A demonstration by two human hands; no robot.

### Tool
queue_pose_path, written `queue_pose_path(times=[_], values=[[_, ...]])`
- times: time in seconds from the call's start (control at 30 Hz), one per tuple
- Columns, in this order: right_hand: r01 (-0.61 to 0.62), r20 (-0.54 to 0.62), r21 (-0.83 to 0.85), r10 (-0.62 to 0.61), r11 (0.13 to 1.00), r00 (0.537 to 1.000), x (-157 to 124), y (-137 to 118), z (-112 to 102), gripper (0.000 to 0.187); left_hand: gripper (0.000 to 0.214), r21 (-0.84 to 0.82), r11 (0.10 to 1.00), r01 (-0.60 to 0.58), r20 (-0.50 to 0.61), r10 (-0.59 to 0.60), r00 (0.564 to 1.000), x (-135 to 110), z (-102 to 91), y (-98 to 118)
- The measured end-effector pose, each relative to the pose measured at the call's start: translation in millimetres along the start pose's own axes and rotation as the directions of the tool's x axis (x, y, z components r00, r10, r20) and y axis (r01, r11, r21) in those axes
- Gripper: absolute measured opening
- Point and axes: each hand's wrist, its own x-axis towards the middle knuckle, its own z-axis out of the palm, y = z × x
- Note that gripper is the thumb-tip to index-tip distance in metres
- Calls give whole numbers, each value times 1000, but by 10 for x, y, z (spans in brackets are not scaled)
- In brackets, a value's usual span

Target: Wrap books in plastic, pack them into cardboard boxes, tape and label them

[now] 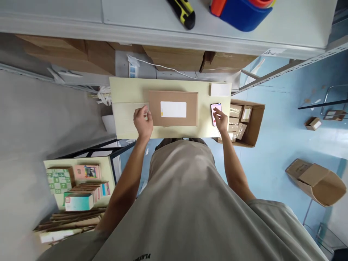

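A flat brown cardboard box (173, 95) with a white label (173, 109) lies on the pale yellow table (130, 88). My left hand (143, 124) is just off the box's left end, its fingers loosely bent and apart, nothing visible in them. To the right of the box, a phone (212, 113) with a lit screen lies on the table. My right hand (221, 121) is over it, fingertips at the screen and fingers apart; whether they touch the glass I cannot tell. A small white box or stack of labels (219, 89) sits beyond the phone.
Overhead, a grey shelf (136, 16) carries a yellow-black utility knife (185, 12) and a blue holder (241, 16). A carton of small parcels (251, 127) stands at the table's right. A side table at lower left bears stacked books (78, 202). An open carton (315, 179) lies on the floor.
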Motion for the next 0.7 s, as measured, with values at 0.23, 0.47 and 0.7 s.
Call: queue_pose_path(times=[0.23, 0.47, 0.7], values=[[13, -116, 8, -12, 1000, 993, 832, 272, -333, 49, 36, -46, 961, -273, 148, 276, 950, -321, 914, 1186], [-29, -248, 55, 42, 998, 968, 1580, 642, -385, 38, 34, -136, 966, -219, 370, 255, 894, -124, 2320, 1798], [-27, -216, 42, 36, 999, 976, 1933, 959, -285, 38, 27, 2, 999, 41, 433, -38, 900, 434, 3416, 1728]])
